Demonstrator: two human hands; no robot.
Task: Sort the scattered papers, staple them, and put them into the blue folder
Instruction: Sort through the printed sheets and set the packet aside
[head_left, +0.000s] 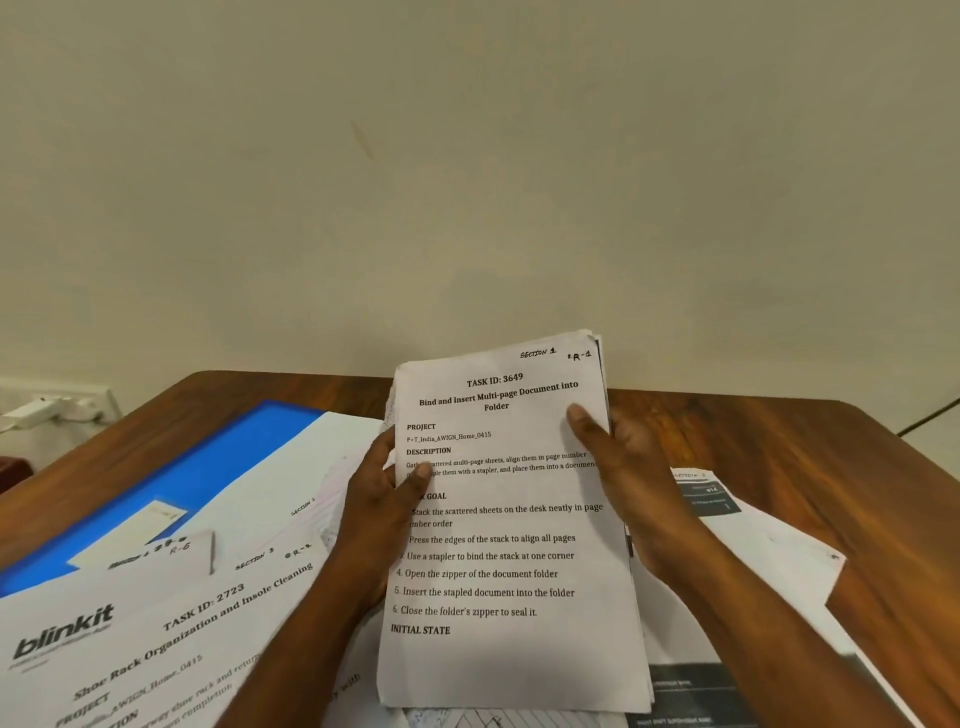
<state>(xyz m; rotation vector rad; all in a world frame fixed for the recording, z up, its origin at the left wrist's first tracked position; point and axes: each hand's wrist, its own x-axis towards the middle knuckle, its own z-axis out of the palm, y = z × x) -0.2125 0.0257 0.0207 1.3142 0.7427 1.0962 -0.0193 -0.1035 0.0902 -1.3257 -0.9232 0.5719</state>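
Note:
I hold a stack of printed papers (511, 525) upright above the wooden table (810, 457); its top sheet reads "TASK ID: 3649". My left hand (382, 499) grips the stack's left edge, thumb on the front. My right hand (626, 467) grips the right edge, thumb laid over the top sheet. The blue folder (208, 467) lies flat at the left, partly covered by loose sheets. No stapler is in view.
Loose papers (171, 623), one headed "blinkit" and one "TASK ID: 2723", cover the table's left front. More sheets (727, 525) lie under and right of the stack. A white plug and socket (47, 410) sit on the wall at far left.

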